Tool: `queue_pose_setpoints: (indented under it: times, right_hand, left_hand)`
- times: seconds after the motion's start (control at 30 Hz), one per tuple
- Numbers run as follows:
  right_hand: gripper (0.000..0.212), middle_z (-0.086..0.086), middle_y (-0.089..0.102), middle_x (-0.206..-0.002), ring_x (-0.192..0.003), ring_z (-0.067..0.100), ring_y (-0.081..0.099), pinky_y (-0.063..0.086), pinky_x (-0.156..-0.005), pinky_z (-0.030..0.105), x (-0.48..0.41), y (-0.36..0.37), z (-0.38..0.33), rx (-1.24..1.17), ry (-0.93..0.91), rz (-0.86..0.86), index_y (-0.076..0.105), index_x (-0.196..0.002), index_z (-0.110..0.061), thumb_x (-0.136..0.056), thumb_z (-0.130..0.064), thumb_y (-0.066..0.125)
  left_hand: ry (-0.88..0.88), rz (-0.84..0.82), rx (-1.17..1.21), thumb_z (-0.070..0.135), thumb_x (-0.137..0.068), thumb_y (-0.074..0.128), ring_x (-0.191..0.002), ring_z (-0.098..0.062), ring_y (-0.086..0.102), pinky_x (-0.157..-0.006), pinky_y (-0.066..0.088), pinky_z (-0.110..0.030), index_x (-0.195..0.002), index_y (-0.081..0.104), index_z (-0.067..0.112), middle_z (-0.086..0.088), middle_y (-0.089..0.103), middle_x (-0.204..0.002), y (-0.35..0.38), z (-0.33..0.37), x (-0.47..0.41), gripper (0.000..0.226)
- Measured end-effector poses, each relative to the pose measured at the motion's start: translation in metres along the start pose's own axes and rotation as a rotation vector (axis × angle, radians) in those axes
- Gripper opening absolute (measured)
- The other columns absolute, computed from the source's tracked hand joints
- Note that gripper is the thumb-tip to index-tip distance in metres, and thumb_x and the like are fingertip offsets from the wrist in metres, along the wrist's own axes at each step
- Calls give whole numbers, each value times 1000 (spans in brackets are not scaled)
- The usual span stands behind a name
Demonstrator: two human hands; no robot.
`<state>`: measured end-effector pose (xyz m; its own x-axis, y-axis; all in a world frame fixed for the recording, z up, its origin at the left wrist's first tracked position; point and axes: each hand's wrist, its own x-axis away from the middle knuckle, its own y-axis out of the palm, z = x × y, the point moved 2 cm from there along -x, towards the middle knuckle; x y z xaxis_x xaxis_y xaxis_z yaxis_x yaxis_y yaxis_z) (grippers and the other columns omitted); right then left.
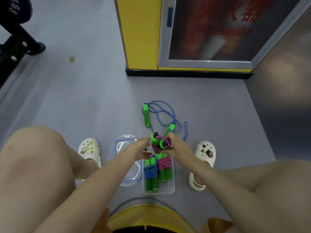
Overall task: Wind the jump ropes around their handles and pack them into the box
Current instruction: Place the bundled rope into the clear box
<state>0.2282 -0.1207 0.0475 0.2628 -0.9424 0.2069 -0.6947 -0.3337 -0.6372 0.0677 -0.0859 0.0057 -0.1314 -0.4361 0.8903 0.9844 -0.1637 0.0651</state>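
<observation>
A pink jump rope (159,142) with green foam handles, its cord wound around them, is held above the far end of the clear plastic box (171,189). My right hand (173,145) grips it from the right and my left hand (143,147) touches it from the left. Inside the box lie a wound blue rope bundle (151,174) and a wound pink rope bundle (164,165). Beyond my hands a loose blue rope (161,113) with green handles lies unwound on the floor.
The box's clear lid (124,145) lies on the grey floor left of the box. My white clogs (90,149) (204,158) flank the box. A yellow pillar (139,31) and glass-fronted cabinet stand ahead. Another person's dark shoe (36,47) is at far left.
</observation>
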Motion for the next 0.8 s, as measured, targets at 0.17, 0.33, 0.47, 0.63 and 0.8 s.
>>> queue_pose_setpoints:
  times: [0.17, 0.33, 0.47, 0.63, 0.8]
  right_hand:
    - [65, 4, 57, -104, -89, 17, 57, 43, -44, 18, 8, 42, 20, 572, -219, -128, 49, -93, -15, -44, -18, 90]
    - [81, 18, 53, -129, -101, 26, 57, 54, -57, 26, 19, 67, 68, 670, -111, -227, 47, -125, -12, -53, -15, 83]
    - [57, 15, 39, -137, -125, 32, 42, 41, -98, 39, 28, 75, 120, 525, 250, -425, 30, -141, -11, -88, -1, 47]
    - [50, 18, 42, -139, -130, 32, 41, 35, -106, 38, 20, 92, 147, 351, 413, -502, 35, -140, -6, -91, -3, 45]
    - [76, 3, 22, -150, -130, 30, 32, 45, -95, 47, 14, 115, 148, 334, 359, -394, 15, -148, -19, -86, -15, 58]
  left_hand:
    - [-11, -78, 60, 16, -93, 59, -57, -16, 65, -47, 53, -22, -85, 64, 7, -8, 69, -72, -1, -20, -29, 14]
    - [-11, 5, -5, -2, -86, 62, -53, -14, 63, -47, 52, -24, -86, 63, 6, -5, 67, -67, 1, -59, -62, 8]
    - [33, 69, -63, -8, -83, 62, -85, -28, 65, -86, 54, -43, -108, 61, 0, -11, 70, -93, 14, -94, -89, 26]
    - [118, 103, -37, -6, -86, 61, -102, -21, 59, -95, 48, -38, -128, 45, 10, -5, 61, -114, 39, -118, -100, 47]
    - [160, 91, -104, -9, -87, 57, -111, -15, 52, -95, 44, -28, -137, 37, 5, -9, 54, -129, 58, -141, -115, 56]
